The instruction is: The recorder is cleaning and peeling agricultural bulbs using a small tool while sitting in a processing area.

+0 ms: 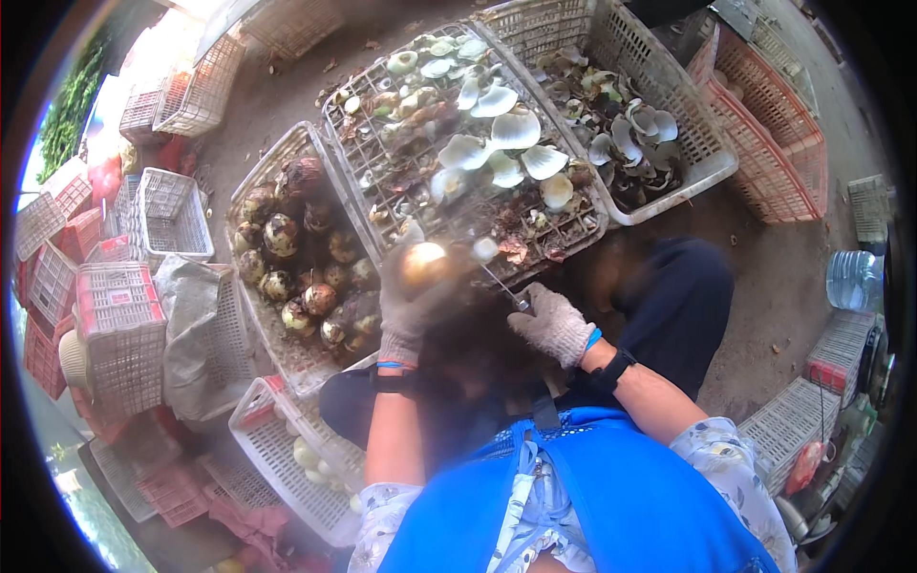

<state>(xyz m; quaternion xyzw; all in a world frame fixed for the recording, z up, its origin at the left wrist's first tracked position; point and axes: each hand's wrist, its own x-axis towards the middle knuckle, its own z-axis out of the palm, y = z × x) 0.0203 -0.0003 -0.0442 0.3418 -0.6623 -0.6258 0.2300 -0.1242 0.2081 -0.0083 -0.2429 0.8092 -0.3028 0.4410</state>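
My left hand (pixel 405 307), in a pale knitted glove, is closed around a shiny golden-brown onion (pixel 423 263). A similar glove covers my right hand (pixel 556 327), which grips a small knife (pixel 501 285) with its thin blade toward the onion. Close to the blade tip is a small white piece (pixel 485 250); whether it is loose in the air or resting cannot be told. Just beyond my hands an upturned slatted crate (pixel 420 138) carries white onion layers (pixel 516 130) and scraps of skin. Left of it, a crate (pixel 250 310) holds several dark, unpeeled onions (pixel 280 235).
A deep pale crate (pixel 683 196) at the far right contains peelings. By my left leg, another crate (pixel 272 444) has pale peeled onions (pixel 308 454) in it. Stacked crates (pixel 119 325) line the left side. Red crates (pixel 764 124) and a clear water jug (pixel 853 280) stand right.
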